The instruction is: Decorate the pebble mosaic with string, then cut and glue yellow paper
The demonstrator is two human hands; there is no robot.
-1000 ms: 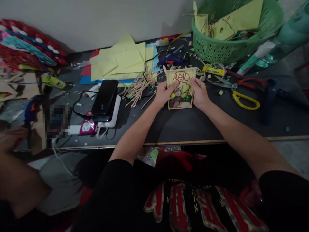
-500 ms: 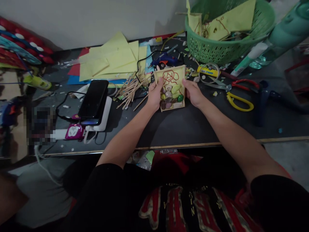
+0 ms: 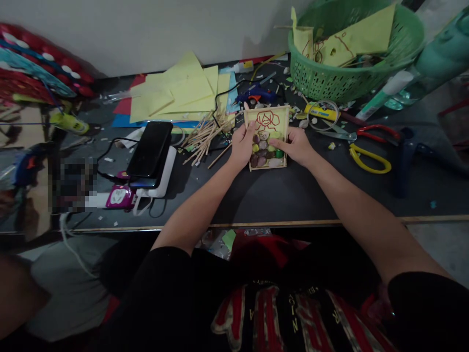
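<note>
A small stick-framed picture on yellow paper tilts up between my hands, just above the dark table. It shows a red line drawing of a figure at the top, with several pebbles covering its lower part, one of them green. My left hand grips the left edge, thumb on the front. At the right edge my right hand is closed on the frame, its thumb reaching across onto the pebbles. The fingers behind the picture are hidden. Beyond it lies a blue glue gun.
Thin wooden sticks and yellow paper sheets lie left of the picture. A phone rests on a white power bank. On the right are a green basket, pliers, a glue stick and a bottle. Another person sits at left.
My right thumb has moved from the frame's right edge inward over the pebbles. The whole view has shifted slightly, so things appear further right.
</note>
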